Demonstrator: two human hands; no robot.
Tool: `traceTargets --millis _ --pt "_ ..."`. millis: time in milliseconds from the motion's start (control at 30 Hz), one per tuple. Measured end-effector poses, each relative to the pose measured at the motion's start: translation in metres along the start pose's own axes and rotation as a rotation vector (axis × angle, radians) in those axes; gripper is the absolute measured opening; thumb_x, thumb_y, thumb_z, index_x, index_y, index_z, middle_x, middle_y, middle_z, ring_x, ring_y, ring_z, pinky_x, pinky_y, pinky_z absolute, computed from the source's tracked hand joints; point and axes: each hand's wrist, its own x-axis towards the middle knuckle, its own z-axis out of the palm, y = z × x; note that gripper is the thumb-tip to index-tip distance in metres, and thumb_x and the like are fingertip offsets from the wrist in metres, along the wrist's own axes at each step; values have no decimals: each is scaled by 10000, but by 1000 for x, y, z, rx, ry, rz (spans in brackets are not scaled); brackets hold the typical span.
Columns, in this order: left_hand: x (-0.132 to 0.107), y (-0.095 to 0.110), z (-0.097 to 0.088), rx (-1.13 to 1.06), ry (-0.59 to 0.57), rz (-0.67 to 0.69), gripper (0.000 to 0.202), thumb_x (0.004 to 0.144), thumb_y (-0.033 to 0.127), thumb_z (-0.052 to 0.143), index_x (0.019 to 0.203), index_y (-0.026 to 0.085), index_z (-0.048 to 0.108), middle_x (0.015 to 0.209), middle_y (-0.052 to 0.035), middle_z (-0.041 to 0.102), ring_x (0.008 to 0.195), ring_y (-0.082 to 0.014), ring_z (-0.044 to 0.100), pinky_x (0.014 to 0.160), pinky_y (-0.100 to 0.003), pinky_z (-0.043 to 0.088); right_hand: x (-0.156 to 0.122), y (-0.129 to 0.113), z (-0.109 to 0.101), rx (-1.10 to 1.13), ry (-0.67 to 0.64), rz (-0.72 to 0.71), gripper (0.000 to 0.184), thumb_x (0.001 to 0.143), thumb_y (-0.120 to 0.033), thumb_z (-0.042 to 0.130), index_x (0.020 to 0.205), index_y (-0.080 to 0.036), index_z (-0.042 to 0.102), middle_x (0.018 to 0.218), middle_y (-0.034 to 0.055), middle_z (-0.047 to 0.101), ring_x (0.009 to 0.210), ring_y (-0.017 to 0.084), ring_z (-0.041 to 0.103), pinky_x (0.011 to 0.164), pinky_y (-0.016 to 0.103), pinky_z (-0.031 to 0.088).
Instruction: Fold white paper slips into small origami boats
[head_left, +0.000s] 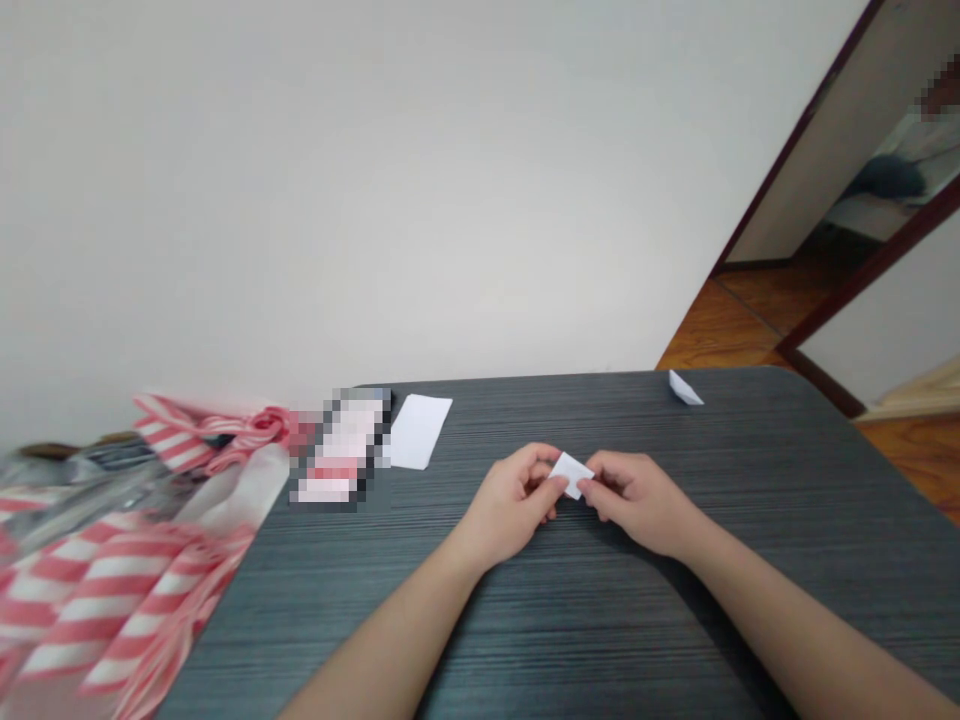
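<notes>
A small folded piece of white paper (573, 472) is held just above the table between my two hands. My left hand (517, 500) pinches its left side with thumb and fingers. On the opposite side, my right hand (641, 500) pinches the paper's right edge, thumb in front. The fingers behind the paper are partly hidden. Toward the far right of the table stands another folded white paper (684, 388), apart from my hands. Flat on the table to the left lies a stack or sheet of white paper (421, 432); I cannot tell how many sheets.
The dark wood-grain table (360, 610) meets a white wall (450, 200). A blurred-out phone-like object (341, 445) lies by its left edge. Red-and-white striped cloth (112, 580) is heaped beside the table. A doorway with wooden floor (742, 315) is at the right.
</notes>
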Motion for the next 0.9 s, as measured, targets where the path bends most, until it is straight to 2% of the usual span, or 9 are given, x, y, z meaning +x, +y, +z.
traceTargets --millis 133,367,600,700,900 --pt "1 1 -1 77 -23 2 156 907 308 574 905 154 607 609 32 577 528 -85 519 521 -193 409 0 -2 0 0 5 8 207 911 -244 562 718 -175 588 561 -35 559 507 108 506 518 222 374" --pt "0 -2 -2 40 -41 31 152 905 313 594 917 161 592 716 -2 657 548 -81 535 535 -192 426 2 -9 0 -48 -25 -19 157 893 -247 585 767 -166 634 588 -27 573 533 113 495 527 223 357" --pt "-1 0 0 38 -31 32 172 896 329 607 942 164 590 766 -24 700 556 -86 556 548 -199 459 3 -8 1 -94 -10 -36 218 890 -230 584 681 -172 570 553 -43 533 510 99 451 509 212 316" --pt "-2 1 0 100 -20 23 198 912 360 578 968 170 594 709 -8 679 550 -100 572 533 -202 449 2 -9 1 -115 -39 -96 233 883 -215 590 657 -171 551 561 -46 519 520 93 446 522 207 313" --pt "-4 3 -2 240 -16 39 252 953 378 497 841 176 599 615 17 613 545 -112 585 545 -212 434 2 -8 1 -150 -69 -89 227 871 -205 595 651 -170 551 572 -40 526 530 97 461 525 208 312"
